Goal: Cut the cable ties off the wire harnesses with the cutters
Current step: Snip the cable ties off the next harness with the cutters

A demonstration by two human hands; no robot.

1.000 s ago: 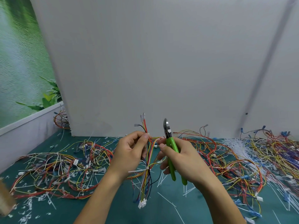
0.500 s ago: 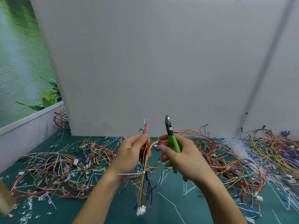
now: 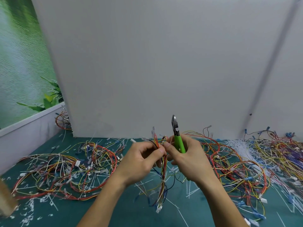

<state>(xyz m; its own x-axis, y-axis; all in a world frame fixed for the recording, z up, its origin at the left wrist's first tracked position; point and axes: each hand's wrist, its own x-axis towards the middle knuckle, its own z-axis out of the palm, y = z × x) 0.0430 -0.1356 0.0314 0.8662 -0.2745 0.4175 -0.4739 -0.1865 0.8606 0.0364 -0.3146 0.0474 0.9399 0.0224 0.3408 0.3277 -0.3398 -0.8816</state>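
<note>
Wire harness (image 3: 163,163), pinched upright above the surface (image 3: 78,208) by left hand (image 3: 141,161); right hand (image 3: 188,158) fingers wrapped round green-handled cutters (image 3: 177,136), blades upward and idle; risk: nicking wire insulation beside a tie.

Both forearms are bare to the bottom edge of the view, no sleeves, and the left hand (image 3: 144,158) and right hand (image 3: 188,158) wear no gloves, rings or watch.
</note>
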